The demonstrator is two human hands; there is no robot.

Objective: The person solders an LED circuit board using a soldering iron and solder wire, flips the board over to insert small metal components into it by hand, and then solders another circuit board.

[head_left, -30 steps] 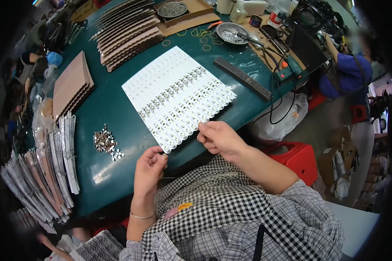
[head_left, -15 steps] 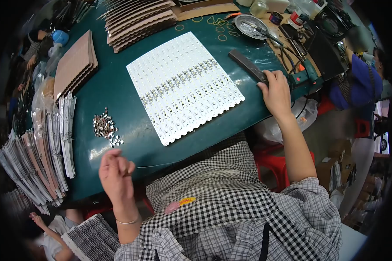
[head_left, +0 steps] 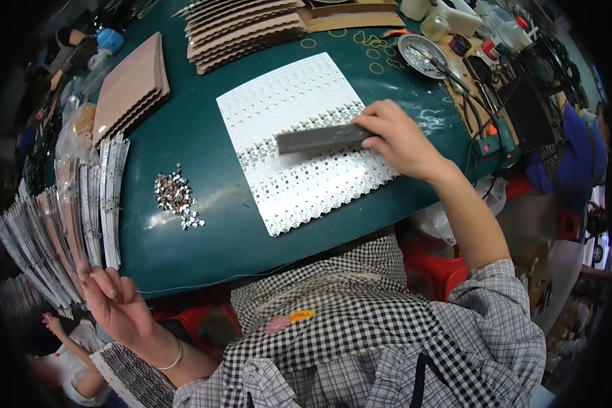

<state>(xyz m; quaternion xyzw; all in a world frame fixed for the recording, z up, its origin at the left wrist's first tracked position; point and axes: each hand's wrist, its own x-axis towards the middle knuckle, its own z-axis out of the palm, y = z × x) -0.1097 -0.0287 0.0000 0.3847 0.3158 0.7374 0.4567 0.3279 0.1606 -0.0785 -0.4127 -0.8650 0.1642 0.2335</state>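
Observation:
A dark flat bar point(head_left: 319, 139) is held by one end in my right hand point(head_left: 398, 139), over the white panel point(head_left: 285, 102). That panel, with rows of small components and a scalloped front edge, lies on the green table point(head_left: 204, 258). My left hand point(head_left: 119, 302) is raised at the table's front left edge, near the bundled strips, its fingers curled. A thin wire or thread runs beside its fingertips; whether they grip it is too small to tell. A pile of small shiny pieces point(head_left: 175, 195) lies left of the panel.
Bundled strips point(head_left: 92, 211) line the left edge. Wavy-edged brown boards point(head_left: 132, 88) and a taller stack point(head_left: 241, 34) lie behind. Rubber bands, a metal dish point(head_left: 421, 56) and a green-handled tool point(head_left: 500, 141) are at the back right. Other people are at both sides; a red stool point(head_left: 438, 272) stands below.
My right hand left the panel's edge, took hold of the dark bar and brought it left over the panel. My left hand let go of the panel's corner and moved left and down.

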